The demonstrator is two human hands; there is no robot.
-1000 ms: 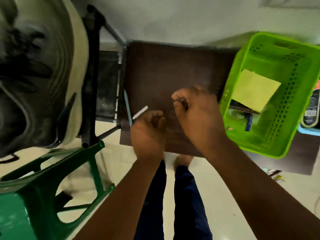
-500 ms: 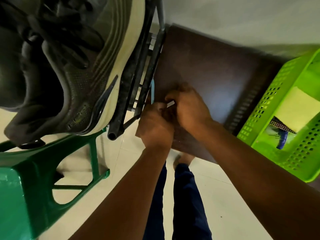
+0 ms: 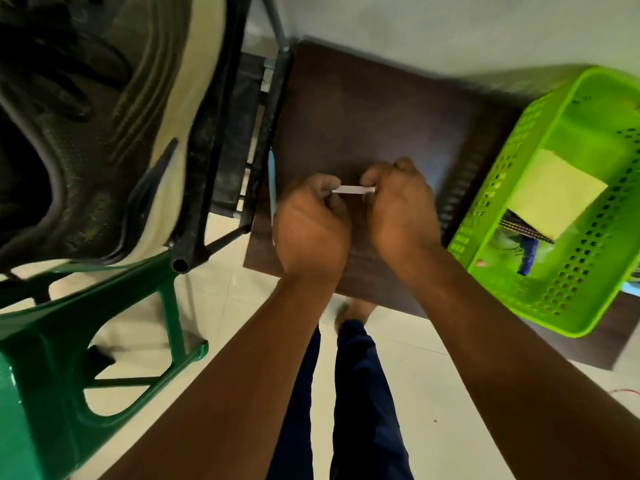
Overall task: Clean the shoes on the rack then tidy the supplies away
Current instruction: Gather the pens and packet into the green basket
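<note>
Pinching a thin white strip [image 3: 353, 189] at both ends, left hand [image 3: 311, 226] and right hand [image 3: 401, 209] curled on it above the dark tabletop's [image 3: 363, 109] front edge; shoe [image 3: 86, 133] racked beyond its left edge.

Pale tiled floor [image 3: 408, 368], green stool [image 3: 52, 358]

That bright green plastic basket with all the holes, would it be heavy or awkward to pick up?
Probably light: the bright green perforated plastic basket has thin, holed walls and holds only a pale yellow sheet and some small items. It likely stays fairly stiff, though it overhangs the dark brown board, so a push might tip it.
</note>
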